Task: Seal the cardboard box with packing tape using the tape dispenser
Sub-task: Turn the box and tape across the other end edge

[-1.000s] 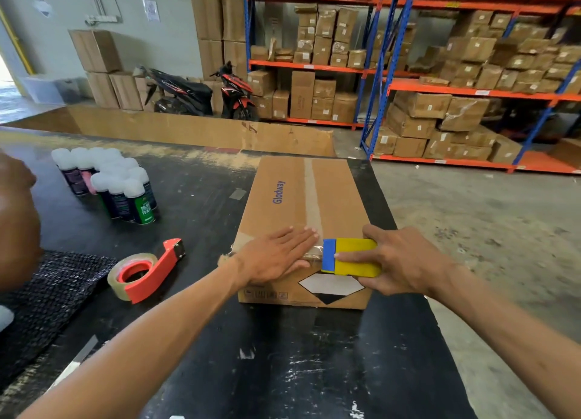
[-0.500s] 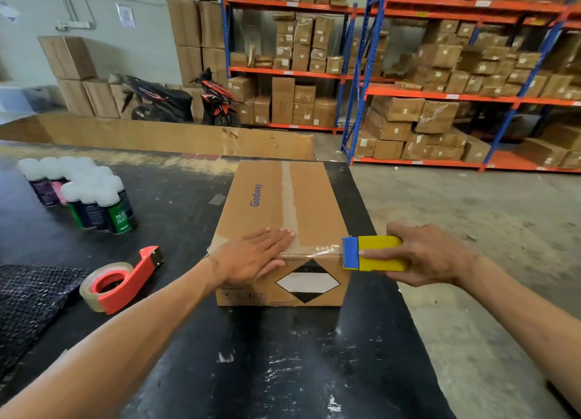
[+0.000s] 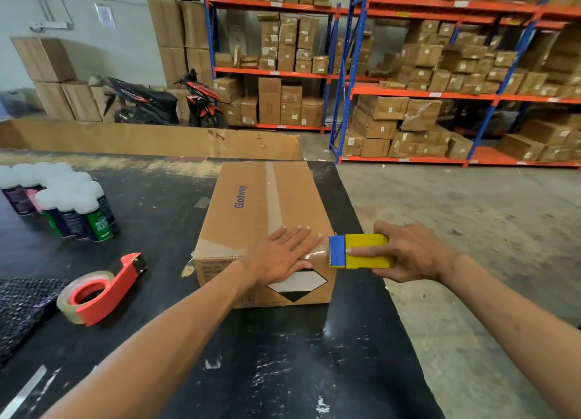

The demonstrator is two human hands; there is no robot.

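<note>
A closed cardboard box [image 3: 251, 204] printed "Glodway" sits on the black table [image 3: 283, 355], with clear tape along its top seam and across its near top edge. My left hand [image 3: 279, 255] lies flat with spread fingers on the box's near edge, over the tape. My right hand [image 3: 405, 255] grips a yellow and blue tape dispenser [image 3: 358, 251] just off the box's near right corner, its blue end touching the corner. A strip of tape runs from the dispenser under my left hand.
An orange tape dispenser with a roll [image 3: 100, 289] lies on the table to the left. Several spray cans with white caps [image 3: 72, 208] stand at far left. A dark mesh mat [image 3: 22, 305] lies at the left edge. The table's right edge drops to concrete floor [image 3: 471, 230].
My right hand has pulled the yellow dispenser rightward along the box's near edge, past the right corner. My left hand slid slightly right on the tape.
</note>
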